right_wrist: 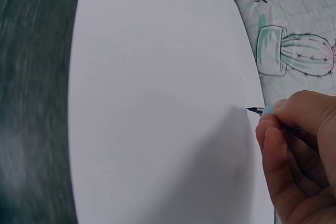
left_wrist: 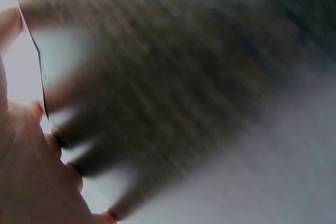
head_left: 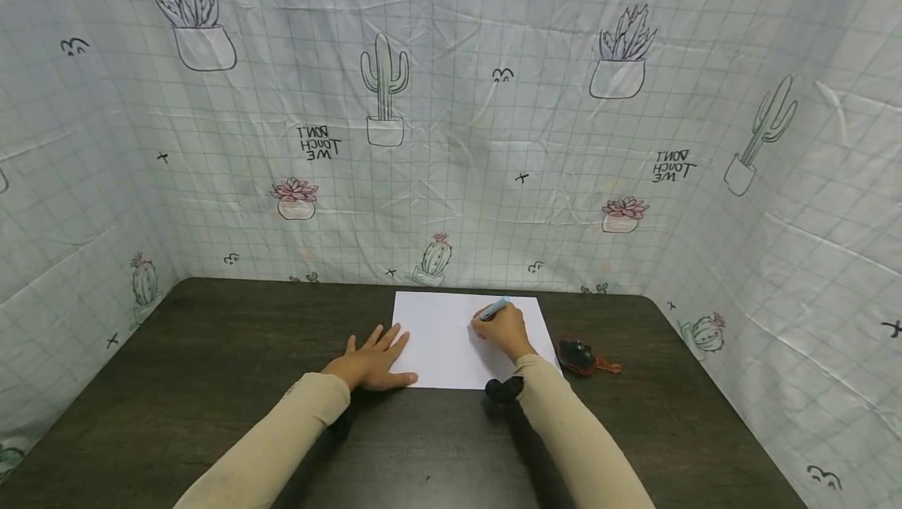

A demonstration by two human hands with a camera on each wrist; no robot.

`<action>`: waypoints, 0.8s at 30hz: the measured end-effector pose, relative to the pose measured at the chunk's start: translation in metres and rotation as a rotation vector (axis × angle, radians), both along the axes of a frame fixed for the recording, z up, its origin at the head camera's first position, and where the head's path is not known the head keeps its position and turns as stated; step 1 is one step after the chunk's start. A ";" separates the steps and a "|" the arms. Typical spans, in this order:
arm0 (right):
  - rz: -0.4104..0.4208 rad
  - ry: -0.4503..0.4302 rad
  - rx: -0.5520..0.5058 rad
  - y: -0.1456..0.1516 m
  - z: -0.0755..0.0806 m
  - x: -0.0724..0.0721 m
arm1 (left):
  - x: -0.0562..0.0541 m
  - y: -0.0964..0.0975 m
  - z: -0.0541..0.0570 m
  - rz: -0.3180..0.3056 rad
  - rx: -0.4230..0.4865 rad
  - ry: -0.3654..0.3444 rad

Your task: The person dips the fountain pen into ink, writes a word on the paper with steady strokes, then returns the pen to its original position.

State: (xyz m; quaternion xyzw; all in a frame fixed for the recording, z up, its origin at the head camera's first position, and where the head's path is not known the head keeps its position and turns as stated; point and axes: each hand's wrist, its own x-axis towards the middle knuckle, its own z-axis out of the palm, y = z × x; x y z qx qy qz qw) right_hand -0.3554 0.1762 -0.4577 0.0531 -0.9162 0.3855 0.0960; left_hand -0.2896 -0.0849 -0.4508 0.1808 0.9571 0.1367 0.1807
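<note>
A white sheet of paper (head_left: 440, 344) lies on the dark table. My left hand (head_left: 373, 360) rests on its left edge, fingers spread. The left wrist view shows part of this hand (left_wrist: 37, 177) beside a dark, blurred surface. Over the right part of the sheet, my right hand (head_left: 503, 330) pinches a light blue pen (head_left: 493, 308). Up close, the right hand (right_wrist: 302, 156) has the pen's dark pointed tip (right_wrist: 254, 110) at the paper (right_wrist: 157, 77), beside a faint thin line (right_wrist: 241, 85). Whether the tip touches, I cannot tell.
Right of the paper lies a dark oval object (head_left: 578, 356) with a reddish rim and an orange tail-like end. A light fabric (head_left: 451, 180) printed with cacti hangs behind the table (head_left: 247, 337) and along both sides. Something black (head_left: 503, 391) sits at the right wrist.
</note>
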 end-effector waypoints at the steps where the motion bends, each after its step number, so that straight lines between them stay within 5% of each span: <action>1: -0.004 0.006 0.004 0.002 0.000 0.000 | 0.000 0.000 0.000 0.000 -0.002 0.001; 24: -0.069 -0.010 0.006 0.034 0.000 0.002 | 0.000 0.000 0.000 0.000 -0.002 0.008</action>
